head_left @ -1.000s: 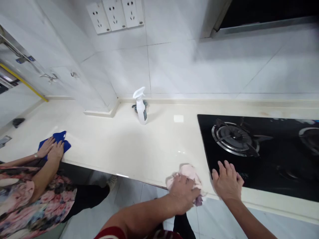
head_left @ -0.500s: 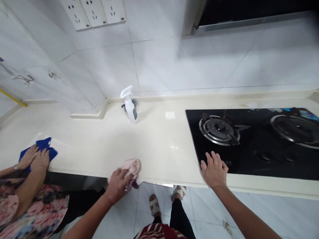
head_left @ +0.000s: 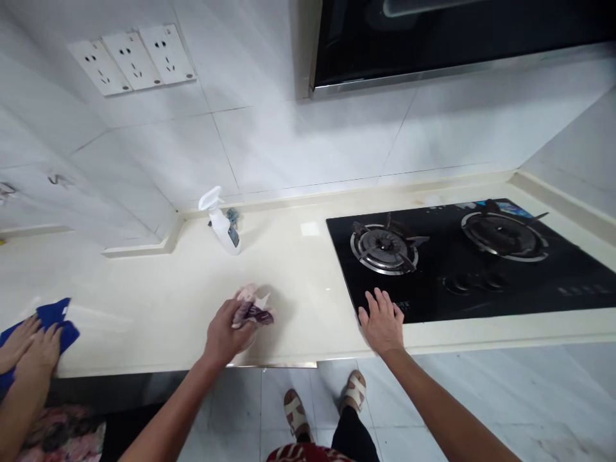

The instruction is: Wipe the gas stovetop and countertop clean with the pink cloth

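Note:
My left hand (head_left: 228, 332) grips a crumpled pink and purple cloth (head_left: 253, 310) over the cream countertop (head_left: 293, 282), near its front edge. Flat on the front left corner of the black gas hob (head_left: 428, 289) lies my right hand (head_left: 382, 322), fingers spread and holding nothing. Behind the cloth, a white spray bottle (head_left: 222, 224) stands upright by the wall, with a small grey-blue crumpled thing (head_left: 233, 217) behind it.
At the left, another person's hands (head_left: 33, 346) press a blue cloth (head_left: 55, 319) on the same counter. Two burners, the left one (head_left: 385, 248) and the right one (head_left: 504, 234), rise from the hob. A black range hood (head_left: 433, 45) overhangs it. Wall sockets (head_left: 135, 59) are at upper left.
My left hand has lifted and turned the cloth, bringing it inward from the counter's front edge. My right hand stays on the hob corner. The view has shifted rightward.

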Demonstrator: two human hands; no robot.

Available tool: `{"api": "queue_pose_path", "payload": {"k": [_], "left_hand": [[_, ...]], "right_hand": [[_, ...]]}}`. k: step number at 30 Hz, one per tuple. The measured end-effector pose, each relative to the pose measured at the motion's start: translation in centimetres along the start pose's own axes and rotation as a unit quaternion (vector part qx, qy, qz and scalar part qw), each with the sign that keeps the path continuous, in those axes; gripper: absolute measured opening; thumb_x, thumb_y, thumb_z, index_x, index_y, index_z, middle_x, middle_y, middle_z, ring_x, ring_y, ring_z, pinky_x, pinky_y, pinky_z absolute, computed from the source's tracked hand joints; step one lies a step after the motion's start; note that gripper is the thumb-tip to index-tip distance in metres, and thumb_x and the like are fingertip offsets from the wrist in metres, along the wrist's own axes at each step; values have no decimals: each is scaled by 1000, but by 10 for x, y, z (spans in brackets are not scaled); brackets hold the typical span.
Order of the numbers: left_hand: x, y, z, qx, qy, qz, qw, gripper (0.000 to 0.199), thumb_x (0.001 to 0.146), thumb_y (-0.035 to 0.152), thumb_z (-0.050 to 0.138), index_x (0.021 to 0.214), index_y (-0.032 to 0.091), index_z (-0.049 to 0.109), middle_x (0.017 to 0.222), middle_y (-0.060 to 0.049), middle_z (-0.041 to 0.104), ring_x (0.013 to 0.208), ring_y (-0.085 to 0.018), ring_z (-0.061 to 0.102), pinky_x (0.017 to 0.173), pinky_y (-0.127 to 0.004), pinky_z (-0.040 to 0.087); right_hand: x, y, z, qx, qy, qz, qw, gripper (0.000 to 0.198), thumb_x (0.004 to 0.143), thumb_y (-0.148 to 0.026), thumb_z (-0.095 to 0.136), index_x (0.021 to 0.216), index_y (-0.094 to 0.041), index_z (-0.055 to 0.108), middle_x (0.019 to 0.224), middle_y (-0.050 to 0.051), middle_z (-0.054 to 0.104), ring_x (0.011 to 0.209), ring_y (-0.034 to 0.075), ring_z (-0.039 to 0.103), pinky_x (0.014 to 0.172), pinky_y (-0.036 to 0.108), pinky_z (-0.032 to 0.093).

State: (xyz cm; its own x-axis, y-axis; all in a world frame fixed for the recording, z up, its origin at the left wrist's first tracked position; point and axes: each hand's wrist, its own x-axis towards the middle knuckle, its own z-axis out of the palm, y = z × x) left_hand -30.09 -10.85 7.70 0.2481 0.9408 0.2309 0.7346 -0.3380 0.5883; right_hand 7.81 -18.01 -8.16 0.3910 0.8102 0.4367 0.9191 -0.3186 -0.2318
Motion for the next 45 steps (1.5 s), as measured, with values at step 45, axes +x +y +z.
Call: {"api": "queue_pose_path", "payload": {"k": [45], "left_hand": [[51,-26,123,210,22,105,972,36,97,38,45,122,21,63,131,-13,62,124,-30,52,102,-49,42]], "right_hand": [[-22,193,-104,104,2,28,994,35,86,-41,59,116,-24,62,115,11,65,106,31,59,93,48,48]]}}
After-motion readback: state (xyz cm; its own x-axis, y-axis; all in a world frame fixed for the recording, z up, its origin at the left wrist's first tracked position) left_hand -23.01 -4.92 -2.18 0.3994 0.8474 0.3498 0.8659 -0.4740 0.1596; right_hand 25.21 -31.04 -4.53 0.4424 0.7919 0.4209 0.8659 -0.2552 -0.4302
